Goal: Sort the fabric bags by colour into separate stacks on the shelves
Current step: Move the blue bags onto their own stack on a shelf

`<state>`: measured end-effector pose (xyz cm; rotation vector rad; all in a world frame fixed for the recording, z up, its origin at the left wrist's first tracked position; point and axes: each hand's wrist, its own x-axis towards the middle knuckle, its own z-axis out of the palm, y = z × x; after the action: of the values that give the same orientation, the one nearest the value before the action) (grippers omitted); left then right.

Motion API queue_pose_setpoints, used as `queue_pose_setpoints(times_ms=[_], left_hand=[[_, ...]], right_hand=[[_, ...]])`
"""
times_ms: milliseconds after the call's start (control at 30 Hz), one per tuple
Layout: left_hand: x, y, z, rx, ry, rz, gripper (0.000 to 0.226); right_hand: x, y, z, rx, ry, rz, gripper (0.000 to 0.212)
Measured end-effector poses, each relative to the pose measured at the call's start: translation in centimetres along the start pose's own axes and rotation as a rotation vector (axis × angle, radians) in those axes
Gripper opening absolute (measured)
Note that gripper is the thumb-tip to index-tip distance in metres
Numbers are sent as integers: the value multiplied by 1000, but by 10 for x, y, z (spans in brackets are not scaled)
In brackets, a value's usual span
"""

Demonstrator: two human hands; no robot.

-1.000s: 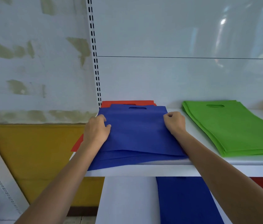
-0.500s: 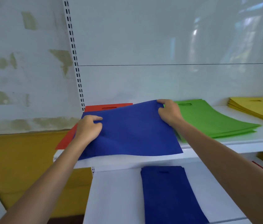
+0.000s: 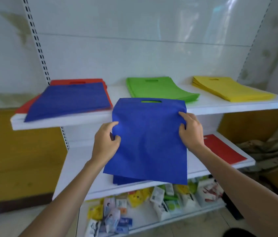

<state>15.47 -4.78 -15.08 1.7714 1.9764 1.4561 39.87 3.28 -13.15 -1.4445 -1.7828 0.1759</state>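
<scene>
Blue fabric bag [image 3: 148, 139], held in the air before the shelves with its side edges pinched between thumb and curled fingers of the left hand [image 3: 105, 142] and the right hand [image 3: 191, 132], just above the blue stack [image 3: 126, 180] on the middle shelf [image 3: 83, 165]. The step in hand is judged to be its transfer to that stack: it must next be lowered flat, squared to the pile, and both pinches released. Another blue bag [image 3: 69, 100] is seen lying on the red bags [image 3: 76, 81] on the upper shelf [image 3: 220, 106].

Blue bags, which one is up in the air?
The blue bag held by the left hand and right hand; the other blue bags lie flat on shelves.
</scene>
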Motion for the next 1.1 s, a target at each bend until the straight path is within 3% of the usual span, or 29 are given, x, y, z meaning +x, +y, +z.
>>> queue_pose_setpoints(times_ms=[200, 367, 633, 733, 833, 933, 1033, 1100], left_hand=[[-91, -39, 74, 2, -340, -142, 47], [-121, -72, 119, 50, -583, -233, 48], [-87, -131, 159, 96, -439, -274, 27], [-61, -165, 175, 98, -378, -286, 27], [-38, -203, 190, 139, -420, -301, 38], [-19, -242, 205, 207, -436, -289, 42], [-6, -268, 219, 270, -376, -317, 35], [-2, -278, 227, 316, -361, -323, 32]], right_hand=[[-87, 95, 5, -104, -324, 279, 48], [-111, 135, 27, -193, -424, 349, 47], [-73, 174, 116, -131, -404, 266, 33], [-45, 180, 167, -73, -363, 266, 29], [-22, 181, 220, -39, -389, 243, 37], [-2, 187, 269, -110, -479, 158, 47], [13, 192, 308, -268, -502, 75, 44], [17, 195, 328, -300, -563, 114, 41]])
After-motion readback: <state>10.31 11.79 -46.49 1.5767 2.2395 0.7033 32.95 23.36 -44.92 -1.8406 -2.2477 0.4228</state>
